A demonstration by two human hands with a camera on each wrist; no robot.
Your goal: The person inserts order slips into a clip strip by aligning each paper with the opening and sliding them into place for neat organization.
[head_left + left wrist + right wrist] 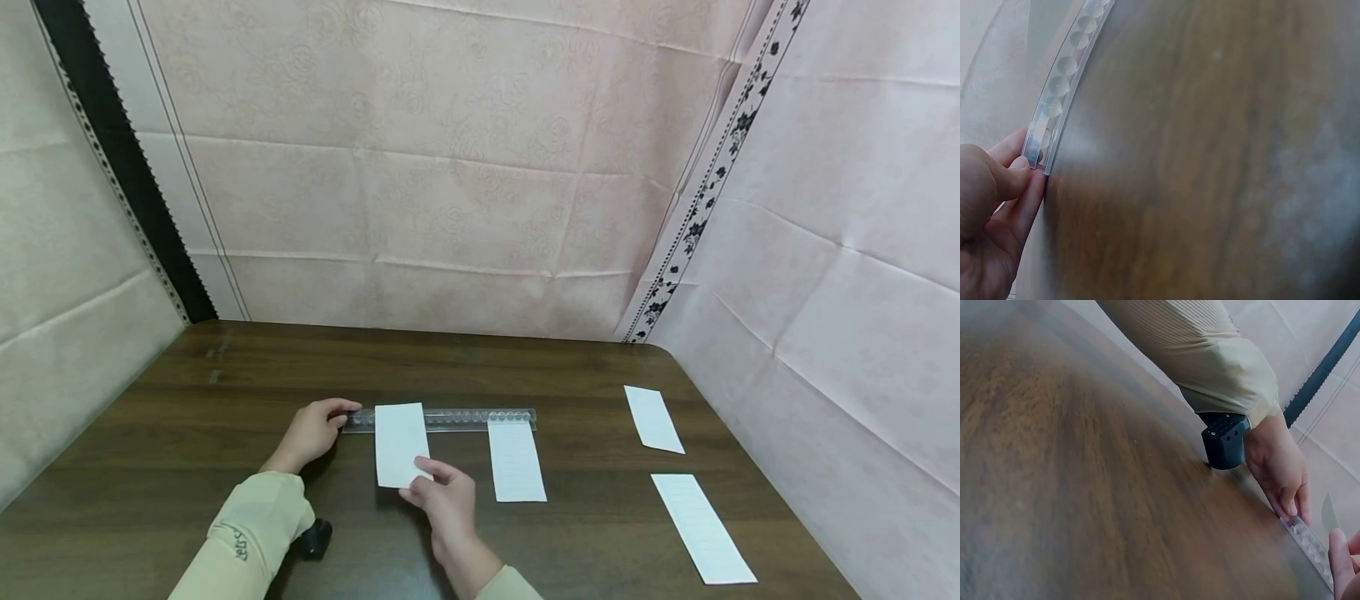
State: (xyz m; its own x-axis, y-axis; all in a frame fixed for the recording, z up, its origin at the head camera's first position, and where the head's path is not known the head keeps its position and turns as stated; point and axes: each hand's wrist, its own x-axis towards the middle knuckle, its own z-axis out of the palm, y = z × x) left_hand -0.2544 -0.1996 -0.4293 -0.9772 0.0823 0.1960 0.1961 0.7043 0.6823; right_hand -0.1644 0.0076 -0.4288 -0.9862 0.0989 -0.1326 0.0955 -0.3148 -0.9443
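A clear plastic ruler (457,421), long and narrow with a row of round shapes along it, lies crosswise on the brown table. My left hand (311,433) pinches its left end between thumb and fingers, seen closely in the left wrist view. In front of the ruler, my right hand (450,504) pinches the lower right corner of a white card (400,446), which hides part of the ruler. Another white card (517,462) lies with its top edge at the ruler's right end. Only the fingertips of my right hand (1342,565) show in the right wrist view.
Two more white cards lie at the right side of the table, a shorter one (654,419) behind a longer one (703,528). Pale patterned cloth (450,208) hangs behind and on both sides. A black wrist camera (315,539) sits under the left sleeve.
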